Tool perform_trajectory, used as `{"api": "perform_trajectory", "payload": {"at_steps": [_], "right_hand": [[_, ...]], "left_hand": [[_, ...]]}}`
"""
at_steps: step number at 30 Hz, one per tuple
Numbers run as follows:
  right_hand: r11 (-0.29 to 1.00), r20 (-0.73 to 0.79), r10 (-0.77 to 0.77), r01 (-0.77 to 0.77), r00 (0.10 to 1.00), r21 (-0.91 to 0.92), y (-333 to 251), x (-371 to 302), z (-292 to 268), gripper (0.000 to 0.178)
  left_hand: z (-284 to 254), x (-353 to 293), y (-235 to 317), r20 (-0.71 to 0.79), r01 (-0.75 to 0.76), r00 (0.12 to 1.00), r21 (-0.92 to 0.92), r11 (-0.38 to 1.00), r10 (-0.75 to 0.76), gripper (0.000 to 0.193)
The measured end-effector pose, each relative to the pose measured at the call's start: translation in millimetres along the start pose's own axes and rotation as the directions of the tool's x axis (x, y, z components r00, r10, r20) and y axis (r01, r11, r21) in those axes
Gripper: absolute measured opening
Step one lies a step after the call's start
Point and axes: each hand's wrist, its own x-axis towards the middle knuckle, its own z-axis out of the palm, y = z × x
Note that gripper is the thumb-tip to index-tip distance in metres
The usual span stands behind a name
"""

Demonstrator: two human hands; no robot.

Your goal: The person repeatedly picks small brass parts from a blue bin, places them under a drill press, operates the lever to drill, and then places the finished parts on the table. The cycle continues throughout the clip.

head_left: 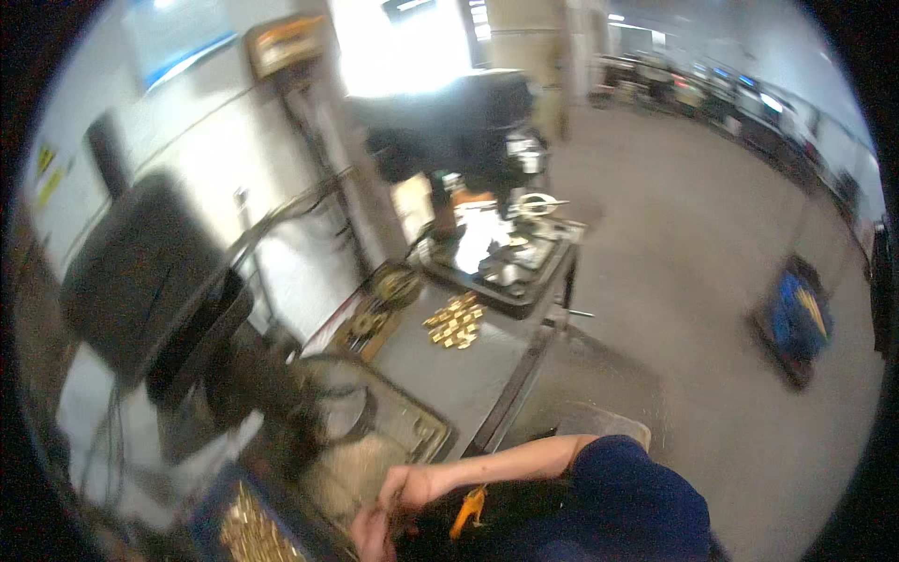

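My right forearm crosses in from the dark blue sleeve, and my right hand [408, 485] is curled over the near edge of a machine's tray. Close against it, lower and to the left, is my left hand [371, 536], fingers bent and partly cut off by the lower edge. Whatever lies between the fingers is too blurred to make out. Left of the hands stands a blue bin [208, 510] with many small brass-coloured metal pieces [251, 532]. Beyond the tray, a cluster of brass-coloured pieces [454, 322] lies on the grey bench top [440, 375].
A dark bench machine [140, 272] rises at the left above its rimmed tray [426, 421]. Farther along the bench stands another dark machine [449, 122] with a cluttered tray [510, 300]. A blue object [796, 314] with something yellow sits on the floor at right.
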Motion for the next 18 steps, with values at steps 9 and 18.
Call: {"api": "perform_trajectory", "payload": {"at_steps": [9,18], "right_hand": [[0.877,-0.089,0.479,-0.471,0.874,0.094,-3,-19,-50,0.023],[0.897,-0.385,0.407,-0.443,0.829,-0.006,-41,-21,-97,0.019]], "left_hand": [[-3,30,-32,0.109,0.108,0.992,-0.413,0.904,-0.068,0.024],[-22,137,-42,-0.179,0.033,0.976,-0.437,0.899,-0.123,0.033]]}}
